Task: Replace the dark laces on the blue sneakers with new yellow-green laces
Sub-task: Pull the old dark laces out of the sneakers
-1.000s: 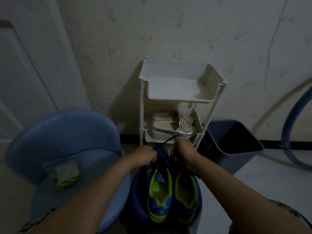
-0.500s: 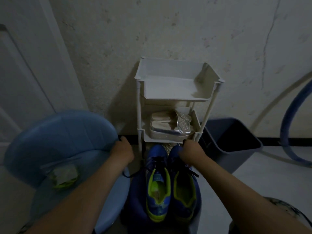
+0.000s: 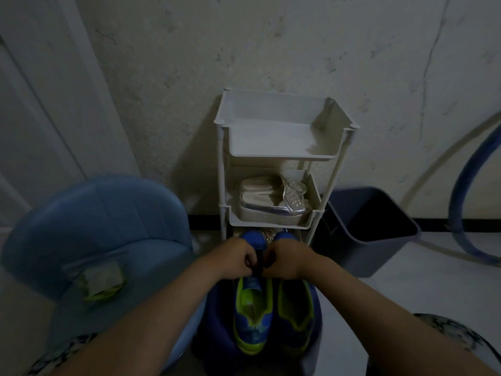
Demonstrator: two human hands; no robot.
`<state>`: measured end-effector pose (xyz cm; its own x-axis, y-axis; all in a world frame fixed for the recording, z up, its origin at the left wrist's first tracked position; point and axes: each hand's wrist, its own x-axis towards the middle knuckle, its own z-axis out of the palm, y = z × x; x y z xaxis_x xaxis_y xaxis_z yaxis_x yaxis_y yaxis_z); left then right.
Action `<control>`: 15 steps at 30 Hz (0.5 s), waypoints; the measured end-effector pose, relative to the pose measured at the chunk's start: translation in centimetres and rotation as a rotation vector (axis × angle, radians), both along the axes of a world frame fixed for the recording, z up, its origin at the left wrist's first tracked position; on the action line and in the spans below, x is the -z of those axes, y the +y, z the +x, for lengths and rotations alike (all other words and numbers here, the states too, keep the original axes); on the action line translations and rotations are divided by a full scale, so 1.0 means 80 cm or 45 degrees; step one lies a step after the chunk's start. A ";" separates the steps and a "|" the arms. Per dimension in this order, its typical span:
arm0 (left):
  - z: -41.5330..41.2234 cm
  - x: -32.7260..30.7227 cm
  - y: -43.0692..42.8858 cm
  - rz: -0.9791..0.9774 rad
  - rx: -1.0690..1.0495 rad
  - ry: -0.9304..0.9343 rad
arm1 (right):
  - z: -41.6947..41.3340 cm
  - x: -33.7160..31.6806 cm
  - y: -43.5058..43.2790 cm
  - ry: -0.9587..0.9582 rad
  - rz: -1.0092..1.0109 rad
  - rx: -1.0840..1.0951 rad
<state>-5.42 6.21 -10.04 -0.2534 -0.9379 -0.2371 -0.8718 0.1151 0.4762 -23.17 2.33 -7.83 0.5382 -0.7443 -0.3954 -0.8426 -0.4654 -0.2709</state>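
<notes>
Left hand (image 3: 233, 259) and right hand (image 3: 288, 260) sat close together, fingers curled, both pinching the dark lace (image 3: 259, 264) over the left blue sneaker (image 3: 252, 318).

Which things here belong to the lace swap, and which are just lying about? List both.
Job: blue sneakers; dark lace, pinched by left hand and right hand; clear packet of yellow-green laces on the blue chair.
Lying about: white rack; silver sandals on its second shelf; dark bin; blue hoop by the wall.
</notes>
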 end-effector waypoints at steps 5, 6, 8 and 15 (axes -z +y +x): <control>-0.001 -0.001 0.002 -0.046 0.006 -0.028 | -0.001 0.002 -0.004 0.008 0.004 -0.012; -0.003 0.000 0.003 -0.058 0.010 -0.039 | 0.000 0.003 -0.004 0.004 -0.010 -0.021; -0.004 0.000 0.003 -0.092 -0.019 -0.019 | 0.001 0.004 -0.003 -0.003 -0.016 -0.034; 0.010 0.005 0.002 -0.074 -0.288 0.093 | 0.000 0.007 0.004 -0.079 -0.013 -0.045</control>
